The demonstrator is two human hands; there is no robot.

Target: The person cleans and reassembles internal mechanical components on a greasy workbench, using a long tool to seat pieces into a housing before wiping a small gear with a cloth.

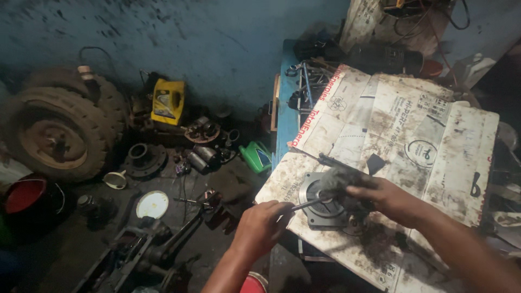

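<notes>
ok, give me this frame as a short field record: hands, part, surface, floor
left hand: grips a thin metal rod, tip aimed at the part's centre
right hand: holds a dark greasy rag on top of the part
part: grey metal flange with a round bore, lying flat
surface: stained cardboard over a blue bench
floor: two tyres, yellow can, green can, white disc, red tub
</notes>
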